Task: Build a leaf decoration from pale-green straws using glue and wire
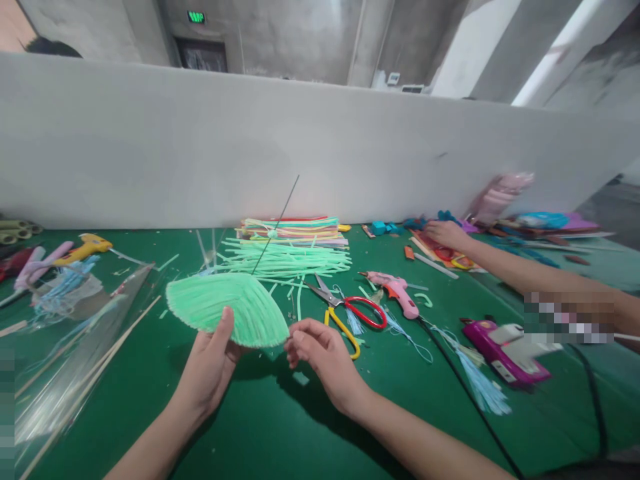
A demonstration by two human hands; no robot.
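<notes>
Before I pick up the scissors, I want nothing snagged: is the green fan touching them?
Apart. The head view shows green tabletop between the right edge of the green fan and the scissors.

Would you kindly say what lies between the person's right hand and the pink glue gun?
In the head view, open scissors and a blue tassel lie between the right hand and the glue gun.

- grey partition [200, 147] behind the counter [260, 427]; green sign [197, 17] lit on the wall [300, 43] beyond;
- pale tubes [17, 233], stacked at far left near the partition;
- yellow glue gun [86, 250], also left;
- pink glue gun [409, 305], lying right of centre;
- blue tassel [483, 387], just left of a purple device [505, 363];
- pink packet [500, 198], upright and tilted, at right
</notes>
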